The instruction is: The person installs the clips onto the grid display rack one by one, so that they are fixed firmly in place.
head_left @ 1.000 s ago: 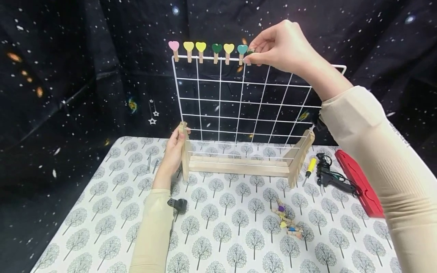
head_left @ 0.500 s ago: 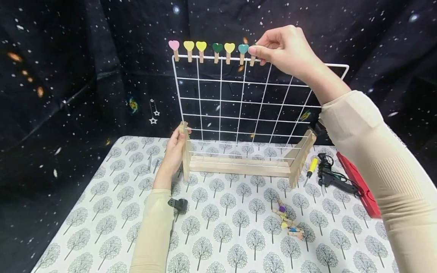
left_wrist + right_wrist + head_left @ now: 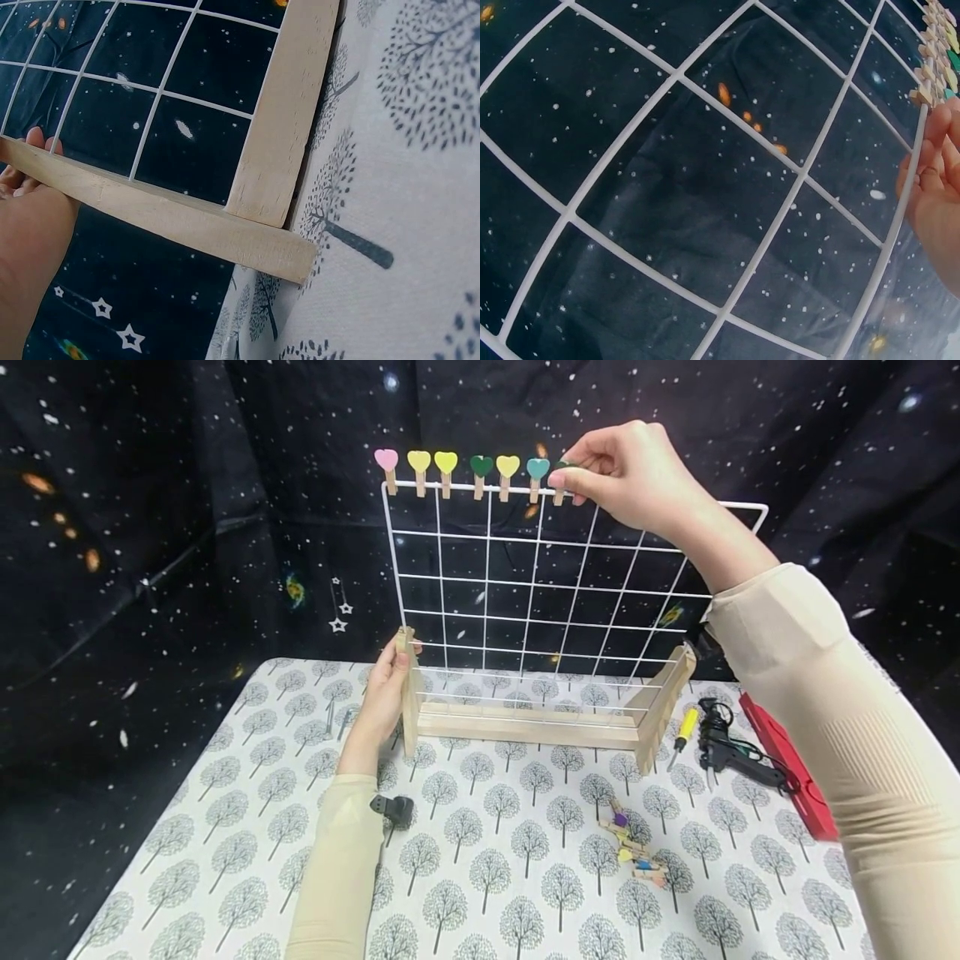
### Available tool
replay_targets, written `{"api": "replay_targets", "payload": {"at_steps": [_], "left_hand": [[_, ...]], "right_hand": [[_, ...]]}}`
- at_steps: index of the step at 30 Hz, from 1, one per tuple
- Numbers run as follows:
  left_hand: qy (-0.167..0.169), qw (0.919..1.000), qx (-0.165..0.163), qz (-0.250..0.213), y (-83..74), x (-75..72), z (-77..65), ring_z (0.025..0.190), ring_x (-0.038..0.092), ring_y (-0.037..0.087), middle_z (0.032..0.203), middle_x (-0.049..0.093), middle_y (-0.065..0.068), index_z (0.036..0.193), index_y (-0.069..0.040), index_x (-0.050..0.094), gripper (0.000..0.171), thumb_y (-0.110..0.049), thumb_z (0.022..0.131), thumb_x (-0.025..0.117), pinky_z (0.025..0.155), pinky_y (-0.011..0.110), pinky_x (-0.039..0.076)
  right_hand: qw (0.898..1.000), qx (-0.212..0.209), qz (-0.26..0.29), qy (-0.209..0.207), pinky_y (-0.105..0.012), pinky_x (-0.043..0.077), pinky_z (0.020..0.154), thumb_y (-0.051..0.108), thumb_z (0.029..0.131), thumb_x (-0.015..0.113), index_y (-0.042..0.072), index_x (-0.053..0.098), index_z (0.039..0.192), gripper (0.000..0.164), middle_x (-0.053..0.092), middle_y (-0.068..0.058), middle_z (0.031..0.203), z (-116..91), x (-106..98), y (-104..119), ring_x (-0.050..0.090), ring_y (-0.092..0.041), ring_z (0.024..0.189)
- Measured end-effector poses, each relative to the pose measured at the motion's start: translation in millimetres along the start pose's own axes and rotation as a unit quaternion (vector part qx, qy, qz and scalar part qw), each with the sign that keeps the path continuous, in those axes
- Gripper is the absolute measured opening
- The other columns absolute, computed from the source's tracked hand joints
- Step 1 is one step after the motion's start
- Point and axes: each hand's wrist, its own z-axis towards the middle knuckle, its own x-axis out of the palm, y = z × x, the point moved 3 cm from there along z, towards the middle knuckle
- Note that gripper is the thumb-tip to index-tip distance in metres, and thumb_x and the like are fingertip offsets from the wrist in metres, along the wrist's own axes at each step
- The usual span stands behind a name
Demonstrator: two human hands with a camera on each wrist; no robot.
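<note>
My right hand (image 3: pixel 636 475) pinches a small wooden clothespin (image 3: pixel 558 499) with a dark green heart on the top wire of a white wire grid panel (image 3: pixel 531 583). To its left, a row of clothespins with pink, yellow, green and teal hearts sits on the same wire, the teal-heart clothespin (image 3: pixel 537 471) nearest. My left hand (image 3: pixel 384 693) grips the left upright of the wooden stand (image 3: pixel 525 727) that bears the grid. In the left wrist view, the fingers (image 3: pixel 36 136) reach round behind that upright.
Several loose clothespins (image 3: pixel 633 847) lie in a small pile on the tree-print tablecloth (image 3: pixel 465 885). A yellow-handled screwdriver (image 3: pixel 686 727), a black glue gun (image 3: pixel 738 756) and a red tray (image 3: pixel 787 768) are at the right. A dark starry cloth hangs behind.
My right hand has lowered slightly and shifted right, seating the dark green heart clothespin on the top wire beside the teal one. The left hand keeps its grip on the upright.
</note>
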Motion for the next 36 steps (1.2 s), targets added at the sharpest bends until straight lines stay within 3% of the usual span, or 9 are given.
{"api": "replay_targets", "payload": {"at_steps": [6,15,22,26,29,33,36], "left_hand": [[0.001,1.0000,0.001,0.003,-4.1,1.0,-1.0,0.121,0.033,0.022,0.120,0.043,0.009,0.136,-0.013,0.027,0.047,-0.029,0.092,0.030,0.103,0.039,0.023],[-0.006,1.0000,-0.001,0.001,12.1,-4.3,6.3,0.120,0.034,0.020,0.120,0.044,0.007,0.134,-0.020,0.031,0.050,-0.039,0.088,0.035,0.103,0.039,0.023],[-0.008,0.9999,0.011,0.003,12.5,-5.1,7.3,0.120,0.035,0.019,0.122,0.043,0.011,0.134,-0.020,0.031,0.050,-0.039,0.088,0.036,0.103,0.039,0.023],[-0.009,0.9999,0.011,-0.003,9.2,-6.6,7.1,0.120,0.035,0.020,0.124,0.042,0.012,0.134,-0.020,0.031,0.051,-0.040,0.088,0.036,0.103,0.039,0.023],[-0.007,0.9999,0.007,-0.007,6.6,-8.4,6.4,0.121,0.034,0.020,0.124,0.041,0.011,0.135,-0.020,0.030,0.052,-0.040,0.087,0.035,0.104,0.040,0.022],[-0.006,0.9998,0.009,-0.015,3.5,-10.4,6.2,0.122,0.033,0.020,0.125,0.040,0.012,0.135,-0.019,0.029,0.052,-0.039,0.088,0.036,0.104,0.040,0.020],[-0.005,0.9998,0.008,-0.020,1.7,-11.0,5.6,0.122,0.032,0.020,0.125,0.040,0.011,0.134,-0.020,0.030,0.051,-0.039,0.088,0.036,0.105,0.041,0.020]], "right_hand": [[1.000,-0.005,-0.006,-0.003,-0.024,0.030,0.050,0.050,0.080,0.052,0.013,0.064,0.095,0.042,0.062,0.001,0.070,-1,0,1,0.047,-0.013,0.056],[1.000,0.009,0.002,-0.021,-0.023,0.033,0.052,0.052,0.078,0.052,0.016,0.064,0.103,0.045,0.065,0.002,0.074,-4,1,0,0.055,-0.010,0.064],[0.996,0.042,0.064,-0.044,-0.020,0.035,0.057,0.045,0.075,0.060,0.019,0.056,0.117,0.050,0.063,0.004,0.083,-16,-3,-3,0.057,-0.005,0.069],[0.983,0.033,0.146,-0.108,-0.016,0.039,0.060,0.031,0.074,0.067,0.017,0.057,0.115,0.044,0.061,0.002,0.089,-40,-4,-6,0.057,-0.003,0.071],[0.973,-0.005,0.192,-0.126,-0.016,0.044,0.061,0.017,0.074,0.069,0.010,0.060,0.109,0.037,0.061,-0.002,0.090,-68,6,-8,0.058,-0.007,0.071],[0.976,-0.051,0.194,-0.080,-0.017,0.047,0.061,0.011,0.074,0.068,0.009,0.062,0.105,0.032,0.062,-0.001,0.092,-112,44,-31,0.057,-0.008,0.070],[0.984,-0.041,0.174,-0.020,-0.017,0.047,0.057,0.015,0.077,0.066,0.011,0.062,0.105,0.028,0.063,0.002,0.091,-149,85,-58,0.055,-0.005,0.068]]}}
